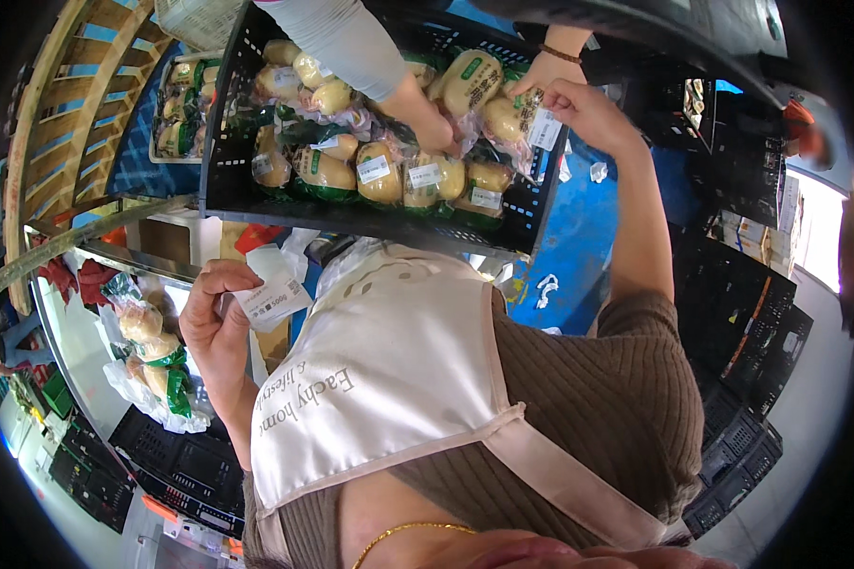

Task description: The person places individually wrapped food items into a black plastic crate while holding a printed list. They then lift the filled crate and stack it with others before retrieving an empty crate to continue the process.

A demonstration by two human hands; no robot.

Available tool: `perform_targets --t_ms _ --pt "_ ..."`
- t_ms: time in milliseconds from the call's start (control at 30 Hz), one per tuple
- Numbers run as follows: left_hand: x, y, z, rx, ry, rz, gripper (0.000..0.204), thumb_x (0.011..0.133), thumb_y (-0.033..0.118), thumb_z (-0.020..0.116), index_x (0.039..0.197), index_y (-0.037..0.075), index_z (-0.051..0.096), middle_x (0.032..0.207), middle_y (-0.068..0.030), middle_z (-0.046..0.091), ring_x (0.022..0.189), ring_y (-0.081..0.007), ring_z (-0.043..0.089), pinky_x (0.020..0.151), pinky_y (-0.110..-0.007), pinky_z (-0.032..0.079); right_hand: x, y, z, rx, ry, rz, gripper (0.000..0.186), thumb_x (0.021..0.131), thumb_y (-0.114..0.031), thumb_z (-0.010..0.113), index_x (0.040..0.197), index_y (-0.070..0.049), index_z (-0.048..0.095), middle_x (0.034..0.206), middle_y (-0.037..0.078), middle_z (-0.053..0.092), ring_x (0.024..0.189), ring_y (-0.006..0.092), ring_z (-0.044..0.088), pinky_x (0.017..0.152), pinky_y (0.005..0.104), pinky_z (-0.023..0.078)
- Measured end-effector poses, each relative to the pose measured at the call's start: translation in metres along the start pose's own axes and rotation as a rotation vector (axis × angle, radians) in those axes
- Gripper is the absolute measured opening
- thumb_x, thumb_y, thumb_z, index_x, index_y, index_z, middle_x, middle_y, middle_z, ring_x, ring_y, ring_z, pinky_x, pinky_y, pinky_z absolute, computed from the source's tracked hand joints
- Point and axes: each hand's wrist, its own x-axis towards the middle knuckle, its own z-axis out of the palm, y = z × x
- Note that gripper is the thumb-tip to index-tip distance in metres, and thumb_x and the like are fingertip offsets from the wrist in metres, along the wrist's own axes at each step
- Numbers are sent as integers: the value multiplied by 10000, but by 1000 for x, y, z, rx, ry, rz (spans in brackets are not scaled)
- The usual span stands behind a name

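My left hand [216,308] is closed, pinching a white printed label [273,294] in front of the apron. Over the right end of a black plastic crate [370,226], my right hand [590,116] has its thumb and finger pinched at the upper edge of another white label [544,130]. That label lies against a bagged pack of pale yellow-brown, potato-like produce [505,118]. Similar packs in clear and green plastic fill the crate, several with white labels. A co-worker's hand [425,121] reaches in among them; their other hand [546,72], with a bracelet, touches the pack near my fingers.
To the left, more bagged produce [147,346] lies on a white surface, and a pale tray [157,152] holds other packs. A wooden slatted frame [71,104] stands far left. Black crates [731,313] are stacked at the right. White scraps [547,289] lie on the blue surface.
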Motion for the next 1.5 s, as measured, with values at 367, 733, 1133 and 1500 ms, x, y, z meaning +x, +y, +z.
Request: perform_targets --t_ms 367,733,1133,1500 --pt "-3 0 4 -84 -1 -17 121 853 87 682 907 14 603 925 -80 613 828 -116 539 730 -218 402 33 3 11 117 -102 46 150 835 -33 595 981 -64 594 859 114 623 802 244 609 732 356 483" --pt "-8 -6 12 -266 26 -49 178 867 127 695 911 2 576 912 -101 617 810 -122 555 717 -224 430 105 -7 72 -692 -425 -170 217 856 -166 492 986 -103 653 981 176 658 969 332 621 752 412 487" --pt "-15 -8 15 -237 3 -15 140 808 -10 634 933 23 581 968 -119 636 868 -151 599 790 -250 471 86 30 95 -605 -98 -414 224 869 -120 505 1072 -112 600 1046 136 611 1017 347 583 839 447 485" --pt "32 -28 49 -318 50 -39 190 897 -77 566 1062 15 579 971 -14 616 882 -65 583 783 -204 466 -13 -175 101 761 -191 -279 293 866 -5 620 1153 -50 582 1003 27 601 899 121 583 815 259 489"
